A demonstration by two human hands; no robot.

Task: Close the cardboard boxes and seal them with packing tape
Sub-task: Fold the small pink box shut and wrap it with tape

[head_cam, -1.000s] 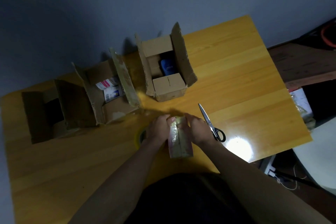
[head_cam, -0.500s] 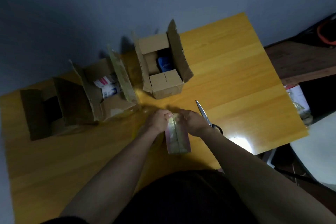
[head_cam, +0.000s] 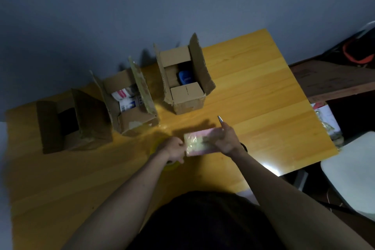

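Both hands hold a small pinkish packet over the yellow table, three open boxes beyond.

The left hand (head_cam: 175, 149) grips the packet (head_cam: 197, 142) at its left end, the right hand (head_cam: 225, 138) curls round its right side. A tape roll (head_cam: 162, 149) lies under the left wrist; scissors (head_cam: 220, 121) poke out behind the right hand. On the table (head_cam: 263, 91) farther back stand the dark box (head_cam: 67, 122), middle box (head_cam: 129, 99) and right box (head_cam: 185, 79), flaps up.
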